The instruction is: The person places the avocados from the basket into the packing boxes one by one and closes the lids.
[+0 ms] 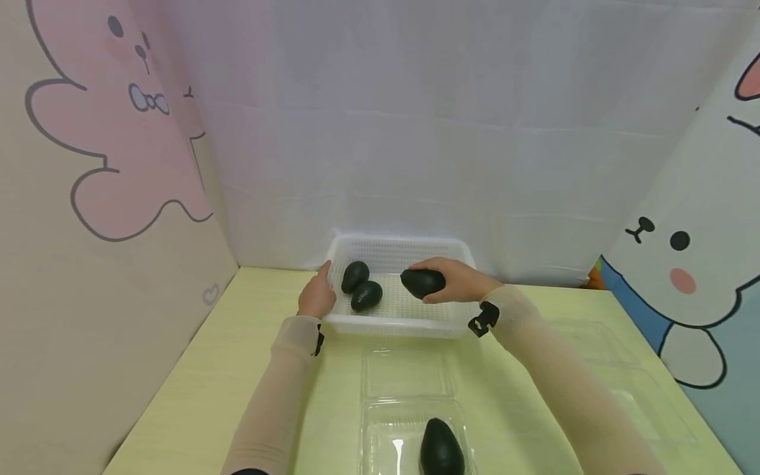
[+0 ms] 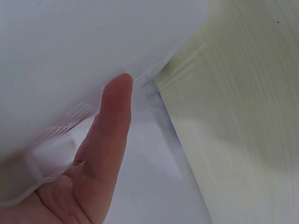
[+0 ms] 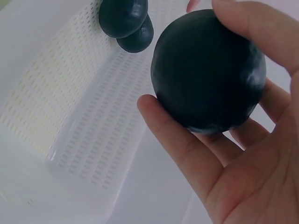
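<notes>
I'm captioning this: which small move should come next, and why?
Probably the right hand should bring its avocado toward the open clear container before the white basket: it grips that avocado over the basket, and the container already holds another avocado.

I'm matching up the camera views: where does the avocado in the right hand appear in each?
Head: the held avocado is just right of centre, below mid-height, in the right hand.
Left wrist: not in it.
Right wrist: large, in the upper right half.
Shared landmark: the white perforated basket, partly visible in both wrist views.
</notes>
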